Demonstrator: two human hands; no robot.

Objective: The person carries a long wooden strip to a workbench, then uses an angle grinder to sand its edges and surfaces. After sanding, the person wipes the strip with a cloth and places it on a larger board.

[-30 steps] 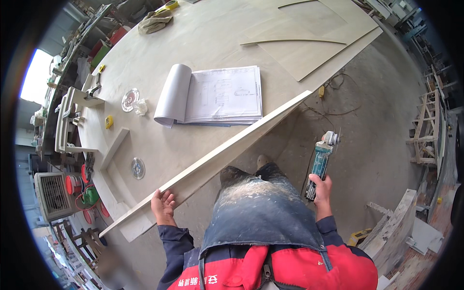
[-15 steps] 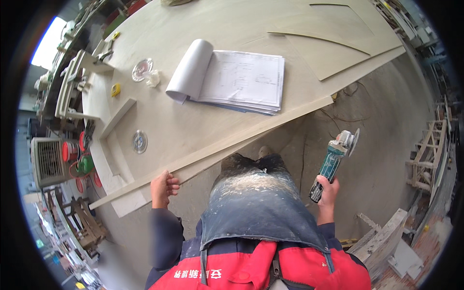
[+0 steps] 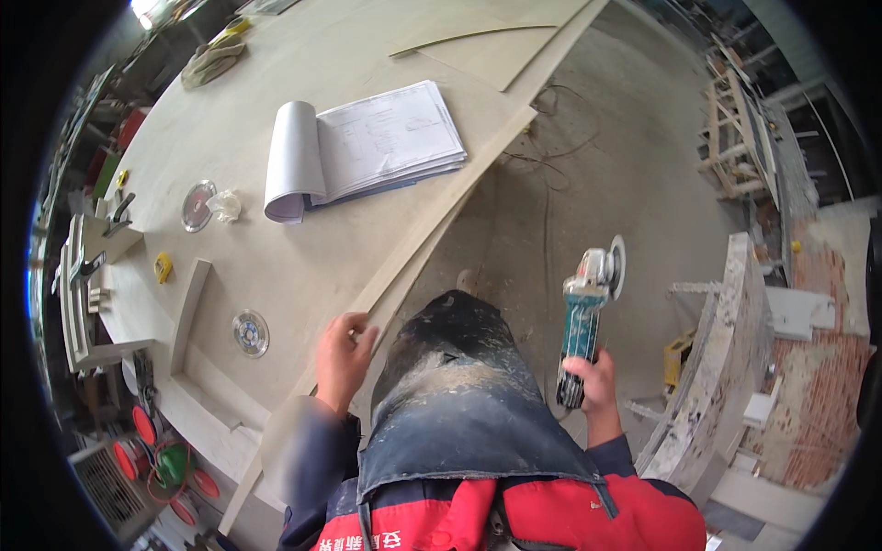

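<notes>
Gripping teal angle grinder (image 3: 582, 317) with right hand (image 3: 597, 381) — fingers wrapped round lower end, grinding disc (image 3: 616, 266) at upper end, held above floor (image 3: 643, 184) to right of apron (image 3: 459, 404). Half curling fingers of left hand (image 3: 344, 363) at long pale strip (image 3: 441, 215) along table (image 3: 303, 275) edge; cannot tell whether gripping it. Farther in on table — half-rolled drawings (image 3: 395, 138), two round discs (image 3: 249, 333).

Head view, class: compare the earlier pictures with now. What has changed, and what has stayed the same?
The left hand, more curled than at first, has moved along the long strip toward its far end; contact is unclear. The camera view has turned. The right hand keeps hold of the angle grinder; the drawings and tape measure stay put.
</notes>
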